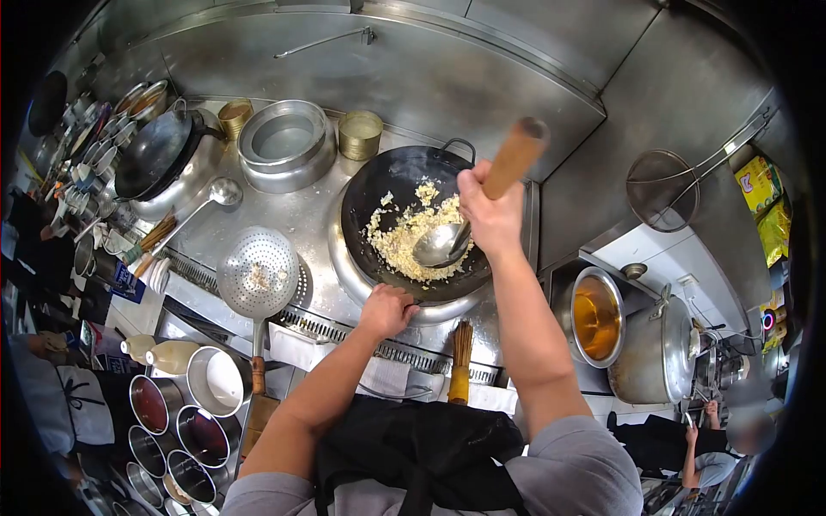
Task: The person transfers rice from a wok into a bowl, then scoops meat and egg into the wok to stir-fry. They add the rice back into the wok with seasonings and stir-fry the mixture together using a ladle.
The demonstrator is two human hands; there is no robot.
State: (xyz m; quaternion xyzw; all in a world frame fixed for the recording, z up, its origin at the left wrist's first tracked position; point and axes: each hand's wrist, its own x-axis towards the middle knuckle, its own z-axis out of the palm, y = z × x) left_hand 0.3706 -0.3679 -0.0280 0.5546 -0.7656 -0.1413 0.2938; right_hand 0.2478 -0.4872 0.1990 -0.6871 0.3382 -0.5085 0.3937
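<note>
Black round steel wok (372,191) sits centre, yellow fried rice (403,242) inside. Our right hand (489,211), arm stretched forward, has its fingers wrapped round the wooden-handled steel ladle (439,246), whose bowl is in the rice. Our left hand (387,311), fingers curled tight, grips the wok's near rim.

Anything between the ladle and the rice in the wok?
Nothing visible. The ladle rests against the rice inside the wok; right hand grips its handle, left hand holds the near rim.
</note>
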